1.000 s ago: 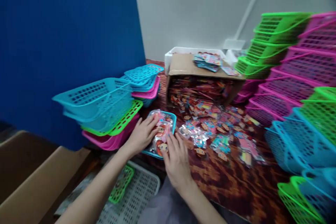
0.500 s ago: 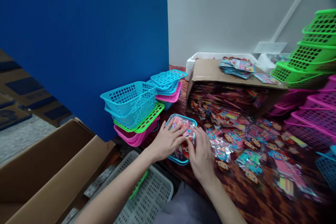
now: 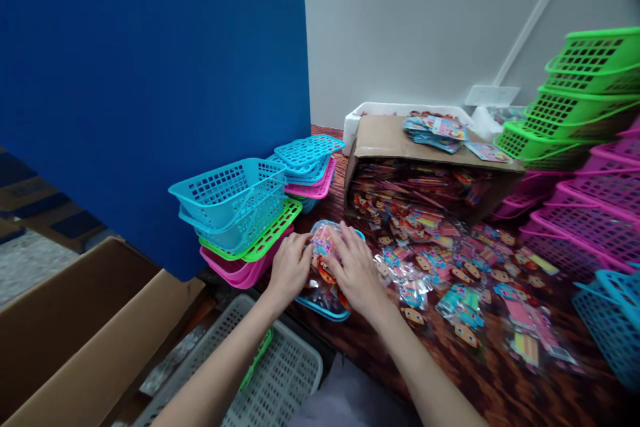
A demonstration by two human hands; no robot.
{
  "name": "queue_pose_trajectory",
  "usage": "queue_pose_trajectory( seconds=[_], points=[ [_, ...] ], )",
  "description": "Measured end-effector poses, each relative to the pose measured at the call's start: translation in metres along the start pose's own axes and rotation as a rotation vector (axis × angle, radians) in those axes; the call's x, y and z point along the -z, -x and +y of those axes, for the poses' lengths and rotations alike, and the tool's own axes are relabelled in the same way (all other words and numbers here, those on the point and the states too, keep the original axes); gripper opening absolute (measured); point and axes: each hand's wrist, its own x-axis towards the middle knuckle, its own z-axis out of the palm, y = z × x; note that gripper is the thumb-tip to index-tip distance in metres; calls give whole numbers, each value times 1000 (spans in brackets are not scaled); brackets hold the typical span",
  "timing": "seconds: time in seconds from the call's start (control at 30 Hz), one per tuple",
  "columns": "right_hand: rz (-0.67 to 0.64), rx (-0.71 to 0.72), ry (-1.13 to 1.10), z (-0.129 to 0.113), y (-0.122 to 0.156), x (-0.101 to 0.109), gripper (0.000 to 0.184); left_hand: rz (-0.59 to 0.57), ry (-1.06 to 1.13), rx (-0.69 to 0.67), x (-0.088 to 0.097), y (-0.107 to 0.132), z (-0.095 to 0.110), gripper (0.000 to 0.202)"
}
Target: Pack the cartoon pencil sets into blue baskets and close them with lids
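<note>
A small light-blue plastic basket [image 3: 329,314] stands near the table's front edge. Clear packets [image 3: 323,280] with pink pieces and cartoon faces fill it. My left hand [image 3: 290,268] lies along the basket's left side, its fingers stretched forward onto the rim and the packets' edge. Over the right part of the packets, my right hand [image 3: 354,272] rests with fingers spread, touching the top packet. Neither hand is wrapped round anything that I can see. Parts of the basket's rim are hidden under both hands.
Stacked blue baskets [image 3: 227,190] and lids [image 3: 307,150] stand left. An open carton [image 3: 385,137] spills loose packets [image 3: 425,260] across the table. Green baskets [image 3: 580,107] and pink baskets [image 3: 575,220] rise at the right. A grey crate [image 3: 280,373] sits below.
My left hand has moved off the middle of the packets to the basket's left side. My right hand has shifted left and spread over the packets. The camera view has shifted slightly.
</note>
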Motion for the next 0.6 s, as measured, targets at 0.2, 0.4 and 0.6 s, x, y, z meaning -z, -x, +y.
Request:
queue_pose_trajectory(
  seconds=[0.2, 0.4, 0.6],
  points=[
    [-62, -34, 97, 18, 10, -9, 46, -18, 41, 102, 0, -3, -4, 28],
    [-99, -35, 54, 27, 2, -13, 43, -115, 89, 111, 3, -7, -12, 39],
    [133, -72, -141, 21, 2, -23, 47, -238, 115, -4, 10, -13, -16, 36]
  ],
)
